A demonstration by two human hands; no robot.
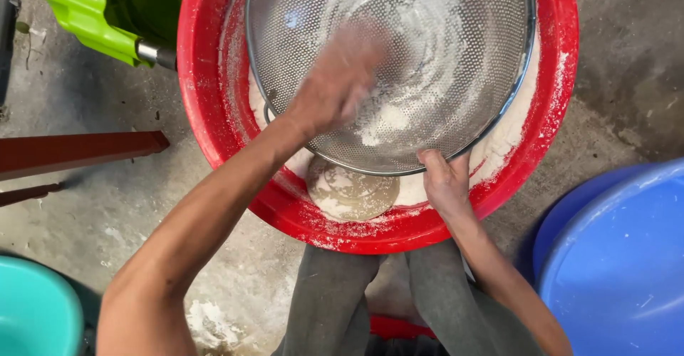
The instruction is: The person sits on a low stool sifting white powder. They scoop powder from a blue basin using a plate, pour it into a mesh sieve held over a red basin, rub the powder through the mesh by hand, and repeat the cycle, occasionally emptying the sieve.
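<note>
A large round metal sieve (456, 57) rests over a red plastic basin (556, 78) that holds white flour (507, 136). My left hand (335, 81) is inside the sieve, blurred, fingers together and pressed on the floury mesh. My right hand (443, 180) grips the sieve's near rim. A small round dish (349, 192) dusted with flour lies in the basin under the sieve's near edge. A patch of flour (381, 121) remains on the mesh near my left hand.
A blue plastic tub (620, 256) stands at the right, a teal basin (32, 310) at the lower left. A green plastic object (92, 14) and dark red wooden bars (78, 149) are at the left. Spilled flour (210, 324) lies on the concrete floor by my grey-trousered legs (335, 306).
</note>
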